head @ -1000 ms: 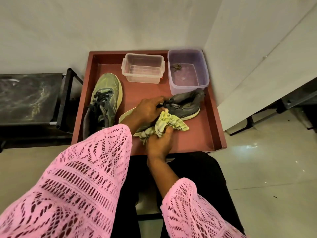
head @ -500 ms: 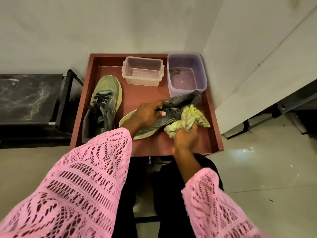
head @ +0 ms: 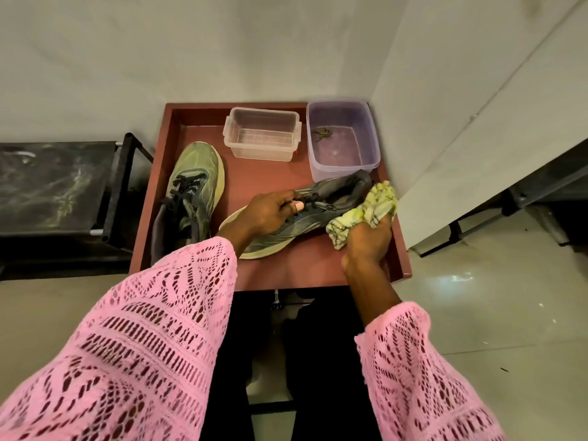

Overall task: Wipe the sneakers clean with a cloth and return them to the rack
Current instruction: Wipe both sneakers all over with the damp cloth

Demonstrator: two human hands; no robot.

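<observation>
The left hand [head: 267,211] grips the laced top of a grey sneaker [head: 305,214] lying on its side, while the right hand [head: 369,240] is closed around a crumpled yellow-green cloth [head: 369,208] pressed against the shoe's heel end, close to the right raised rim of the red-brown tray-like surface [head: 311,268]. A second, olive mesh sneaker [head: 194,189] stands along the left rim, leaving bare room at the near edge. Behind them sit a clear ribbed plastic box [head: 262,133] and a purple tub [head: 343,138] holding water and something small and dark; a black rack [head: 57,186] stands to the left.
</observation>
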